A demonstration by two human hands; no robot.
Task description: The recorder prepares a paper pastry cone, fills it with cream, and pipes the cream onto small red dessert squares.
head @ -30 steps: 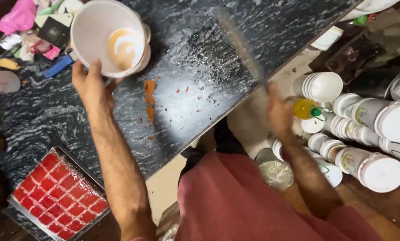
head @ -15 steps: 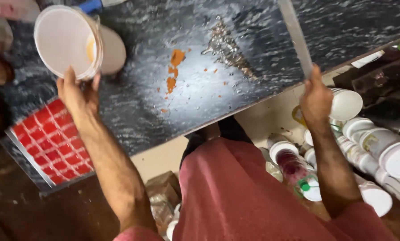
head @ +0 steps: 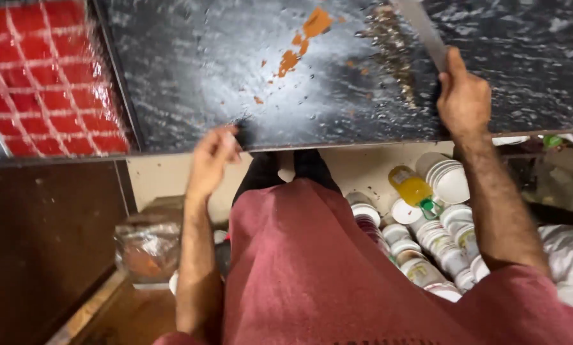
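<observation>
— On the head view, what has the right hand (head: 463, 97)?
— It is closed around a long flat grey blade (head: 422, 30). From the grip its long axis runs up and left over the wet black counter (head: 190, 70).
— And the left hand (head: 211, 160)?
— Loosely curled, holding nothing, at the counter edge.

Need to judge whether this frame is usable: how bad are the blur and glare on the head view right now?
Head view: left hand is smeared by motion blur at the counter edge; right hand is sharper, gripping a long flat blade; a pale glare patch washes out the dark stone counter near the orange smears; the floor at lower left is in deep shadow.
</observation>
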